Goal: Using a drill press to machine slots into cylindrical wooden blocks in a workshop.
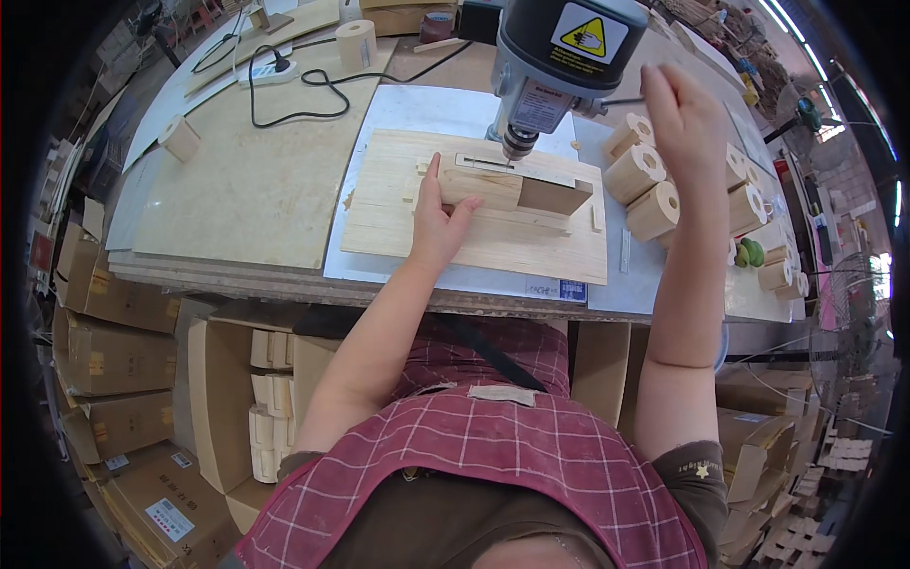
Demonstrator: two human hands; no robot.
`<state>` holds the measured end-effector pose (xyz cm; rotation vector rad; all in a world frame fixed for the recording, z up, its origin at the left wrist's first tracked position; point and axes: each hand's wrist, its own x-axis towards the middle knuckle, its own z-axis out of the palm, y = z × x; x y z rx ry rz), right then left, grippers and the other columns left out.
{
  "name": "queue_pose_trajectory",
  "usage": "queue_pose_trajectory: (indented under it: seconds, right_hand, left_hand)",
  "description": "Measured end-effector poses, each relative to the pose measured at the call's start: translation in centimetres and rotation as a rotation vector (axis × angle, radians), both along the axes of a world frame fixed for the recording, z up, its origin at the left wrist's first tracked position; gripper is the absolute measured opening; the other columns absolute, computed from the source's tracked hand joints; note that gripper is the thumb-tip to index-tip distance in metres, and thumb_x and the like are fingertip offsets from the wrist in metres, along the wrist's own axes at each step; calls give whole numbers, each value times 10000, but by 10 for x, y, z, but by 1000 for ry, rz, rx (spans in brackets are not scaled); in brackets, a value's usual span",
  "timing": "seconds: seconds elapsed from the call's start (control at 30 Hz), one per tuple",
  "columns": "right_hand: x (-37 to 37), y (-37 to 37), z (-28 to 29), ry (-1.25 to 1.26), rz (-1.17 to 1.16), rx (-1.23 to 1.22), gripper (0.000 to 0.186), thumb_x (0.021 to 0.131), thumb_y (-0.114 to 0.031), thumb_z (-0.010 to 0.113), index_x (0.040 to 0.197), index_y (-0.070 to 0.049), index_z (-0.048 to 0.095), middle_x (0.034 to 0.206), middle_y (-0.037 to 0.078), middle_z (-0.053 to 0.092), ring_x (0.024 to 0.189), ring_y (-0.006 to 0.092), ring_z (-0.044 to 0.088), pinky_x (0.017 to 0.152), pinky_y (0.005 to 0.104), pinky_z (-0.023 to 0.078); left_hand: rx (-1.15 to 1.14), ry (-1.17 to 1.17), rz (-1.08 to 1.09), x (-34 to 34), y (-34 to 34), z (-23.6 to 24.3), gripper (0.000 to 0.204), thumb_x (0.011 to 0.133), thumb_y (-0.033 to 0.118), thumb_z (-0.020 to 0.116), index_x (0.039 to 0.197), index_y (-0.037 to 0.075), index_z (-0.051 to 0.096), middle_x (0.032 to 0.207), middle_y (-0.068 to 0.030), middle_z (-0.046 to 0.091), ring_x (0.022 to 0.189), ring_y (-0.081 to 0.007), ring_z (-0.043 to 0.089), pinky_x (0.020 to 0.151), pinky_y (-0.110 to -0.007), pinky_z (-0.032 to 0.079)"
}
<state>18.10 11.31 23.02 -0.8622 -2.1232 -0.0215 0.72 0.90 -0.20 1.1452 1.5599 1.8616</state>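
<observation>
My left hand [441, 228] holds the left end of a pale wooden block [488, 190], thumb on its front face. A slotted strip [488, 162] lies along the block's top, directly beneath the chuck [519, 142] of a grey and black drill press [540, 95]. The block rests in a low wooden fixture on a light board [379, 218]. My right hand [678, 114] is raised at the right of the drill press, fingers closed around its feed handle [621, 101]; the handle's end is hidden in my grip.
Hollow wooden cylinders [637, 171] cluster at the right beside green objects [749, 252]. A power strip [270, 74], black cord, wooden roll [355, 45] and cylinder [180, 137] lie at the left and back. Cardboard boxes [118, 360], some holding wooden pieces [270, 427], stand below the bench.
</observation>
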Motion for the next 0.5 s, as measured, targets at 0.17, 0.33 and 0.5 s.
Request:
queue_pose_trajectory:
  seconds: [0.17,0.33,0.5]
  right_hand:
    - [7,-42,-31,64,49,-28,187,806,-176,559,682,-36,557,594,122,538,532,263,529,487,332,389]
    - [7,-53,-57,148,76,-34,150,806,-118,570,688,-28,543,583,98,499,487,236,479,469,318,368]
    - [1,-52,-94,330,103,0,94,801,-63,584,723,-14,564,557,80,441,457,184,428,446,290,341]
  left_hand:
    - [-12,0,-5,1,-1,4,772,735,48,667,1362,20,217,1152,-155,465,915,-182,549,708,-268,479]
    - [-23,-4,-5,4,-2,10,771,733,42,666,1360,15,219,1151,-151,467,913,-176,548,710,-265,479]
    - [-16,-16,-20,4,0,8,784,730,37,664,1363,4,202,1156,-143,462,925,-172,546,740,-262,479]
